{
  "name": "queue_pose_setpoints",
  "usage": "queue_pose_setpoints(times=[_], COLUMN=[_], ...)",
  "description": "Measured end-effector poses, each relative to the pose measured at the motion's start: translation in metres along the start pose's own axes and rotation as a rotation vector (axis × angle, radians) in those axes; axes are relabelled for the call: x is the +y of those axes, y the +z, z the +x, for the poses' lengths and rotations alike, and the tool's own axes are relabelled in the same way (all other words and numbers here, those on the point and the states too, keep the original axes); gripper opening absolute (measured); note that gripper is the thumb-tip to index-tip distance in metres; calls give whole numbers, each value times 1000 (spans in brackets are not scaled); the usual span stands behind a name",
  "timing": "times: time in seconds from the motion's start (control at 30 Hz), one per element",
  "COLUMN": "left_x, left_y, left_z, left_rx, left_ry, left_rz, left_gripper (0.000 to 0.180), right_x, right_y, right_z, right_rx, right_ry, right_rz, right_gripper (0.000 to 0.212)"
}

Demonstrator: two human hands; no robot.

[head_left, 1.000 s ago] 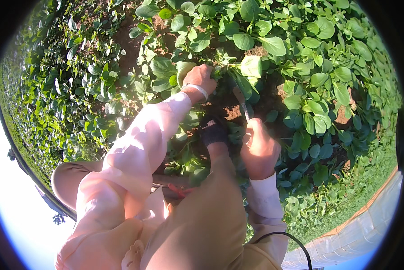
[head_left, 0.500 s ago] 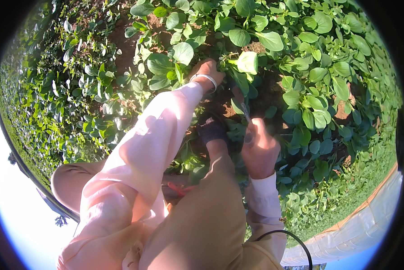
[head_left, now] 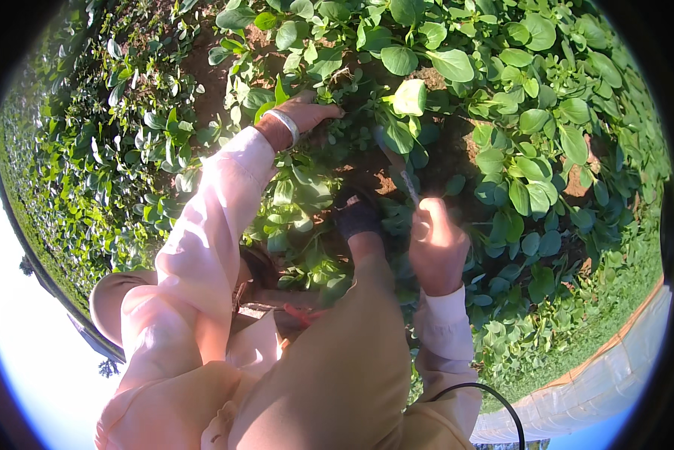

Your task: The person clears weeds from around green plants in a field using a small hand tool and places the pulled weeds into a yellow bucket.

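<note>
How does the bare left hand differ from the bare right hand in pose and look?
The left hand is among rounded green leaves, its grip unclear; the right hand is closed around a thin greyish tool. The left hand wears a narrow white wristband; the right hand shows none. Both emerge from pale long sleeves.

Leafy plants [head_left: 532, 180] spread ahead and to both sides of us, our left hand [head_left: 305, 116] forward and left of our right hand [head_left: 437, 244], a tool [head_left: 410, 186] in the latter, one foot [head_left: 357, 216] between the two; beyond, at right, stands a structure [head_left: 603, 375].
</note>
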State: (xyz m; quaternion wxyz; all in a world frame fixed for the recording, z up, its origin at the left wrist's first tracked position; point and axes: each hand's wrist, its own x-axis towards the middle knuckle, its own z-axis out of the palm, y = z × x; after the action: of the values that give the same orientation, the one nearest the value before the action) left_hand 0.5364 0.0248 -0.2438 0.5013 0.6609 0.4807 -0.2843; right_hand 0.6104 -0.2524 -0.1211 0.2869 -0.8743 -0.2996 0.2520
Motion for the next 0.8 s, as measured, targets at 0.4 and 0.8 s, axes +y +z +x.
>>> queue_pose_setpoints(times=[0.4,0.8], left_x=[-30,-22], left_y=[20,34], left_z=[-20,-4], left_rx=[307,122], left_ry=[170,168], left_rz=[244,515], left_gripper=[47,54], right_x=[12,31], right_y=[38,65], right_z=[0,-1], right_rx=[-142,-142], right_ry=[-17,17], right_rz=[195,187], right_gripper=[23,24])
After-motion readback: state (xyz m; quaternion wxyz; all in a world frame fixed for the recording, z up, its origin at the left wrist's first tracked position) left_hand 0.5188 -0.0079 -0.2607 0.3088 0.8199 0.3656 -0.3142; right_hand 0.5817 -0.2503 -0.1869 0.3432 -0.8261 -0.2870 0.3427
